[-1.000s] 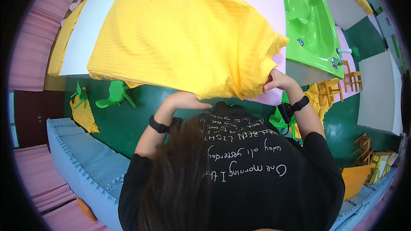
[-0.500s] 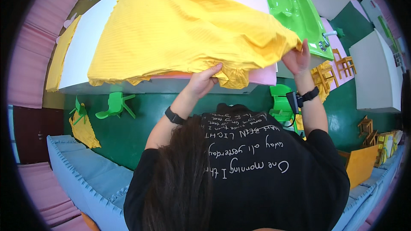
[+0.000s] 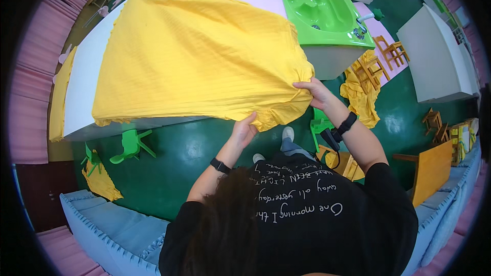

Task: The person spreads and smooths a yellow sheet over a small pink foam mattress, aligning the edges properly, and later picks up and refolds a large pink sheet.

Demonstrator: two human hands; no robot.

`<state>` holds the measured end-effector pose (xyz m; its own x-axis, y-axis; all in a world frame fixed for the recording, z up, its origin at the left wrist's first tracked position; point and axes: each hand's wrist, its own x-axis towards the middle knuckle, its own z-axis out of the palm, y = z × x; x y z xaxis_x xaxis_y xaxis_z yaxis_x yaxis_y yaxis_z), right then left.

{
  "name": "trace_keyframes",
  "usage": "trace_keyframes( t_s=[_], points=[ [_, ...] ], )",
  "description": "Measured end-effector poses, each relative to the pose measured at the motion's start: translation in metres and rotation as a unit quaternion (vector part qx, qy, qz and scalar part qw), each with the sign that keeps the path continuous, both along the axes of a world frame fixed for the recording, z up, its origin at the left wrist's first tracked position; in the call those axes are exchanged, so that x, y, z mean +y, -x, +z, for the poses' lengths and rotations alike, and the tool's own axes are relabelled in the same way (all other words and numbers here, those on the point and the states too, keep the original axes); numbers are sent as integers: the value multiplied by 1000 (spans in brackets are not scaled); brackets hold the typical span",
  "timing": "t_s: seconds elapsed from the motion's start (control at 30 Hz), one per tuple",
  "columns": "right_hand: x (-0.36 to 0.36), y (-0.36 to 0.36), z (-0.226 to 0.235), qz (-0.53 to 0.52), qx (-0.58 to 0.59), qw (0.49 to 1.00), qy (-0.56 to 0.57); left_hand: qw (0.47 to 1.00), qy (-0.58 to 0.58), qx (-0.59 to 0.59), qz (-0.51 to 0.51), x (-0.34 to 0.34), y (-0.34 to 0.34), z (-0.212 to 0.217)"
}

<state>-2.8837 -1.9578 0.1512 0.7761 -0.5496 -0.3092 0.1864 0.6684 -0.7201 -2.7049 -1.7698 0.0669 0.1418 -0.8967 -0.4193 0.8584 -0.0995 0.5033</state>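
Observation:
A large yellow cloth with a ruffled edge (image 3: 194,56) is spread over a white and pink table (image 3: 88,74). My left hand (image 3: 244,132) pinches its gathered near edge, thumb on top. At the cloth's near right corner, my right hand (image 3: 316,92) grips the ruffle, with the fabric pulled taut between the two hands. The held edge hangs past the table's near side. Part of the table's white top shows left of the cloth, and a pink part shows beyond it.
Beside the cloth at the right is a green basin (image 3: 327,10) with a tap (image 3: 364,18). Small green chairs (image 3: 132,145) stand on the green floor. Wooden chairs (image 3: 371,69) sit by another yellow cloth (image 3: 362,103). Light blue padded seating (image 3: 110,225) lines the near left.
My right hand has come down and leftward with the cloth's corner, drawing it off the basin's side. My left hand has moved slightly nearer. The cloth now lies flatter and tauter.

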Motion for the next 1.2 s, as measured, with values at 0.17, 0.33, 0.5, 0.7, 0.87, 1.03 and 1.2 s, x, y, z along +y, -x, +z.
trace_keyframes(
  t_s=[0.17,0.33,0.5,0.7,0.87,1.03,1.2],
  points=[
    [-20,12,45,-8,31,976,213,995,21,-97,15,-26,6,10],
    [-45,30,-32,-50,42,977,205,989,-61,-133,7,-46,21,-17],
    [-69,28,-115,-66,174,953,240,942,-231,-180,-163,-51,4,-60],
    [-76,30,-126,-122,228,905,338,964,-229,-134,22,-53,-24,-58],
    [-71,35,-127,-70,203,938,272,955,-131,-84,252,-33,-53,-49],
    [-78,39,-130,-20,222,940,259,943,-76,-80,315,-39,-68,-33],
    [-110,40,-153,-39,159,954,252,936,-103,-113,318,-47,-82,-47]
  ],
)
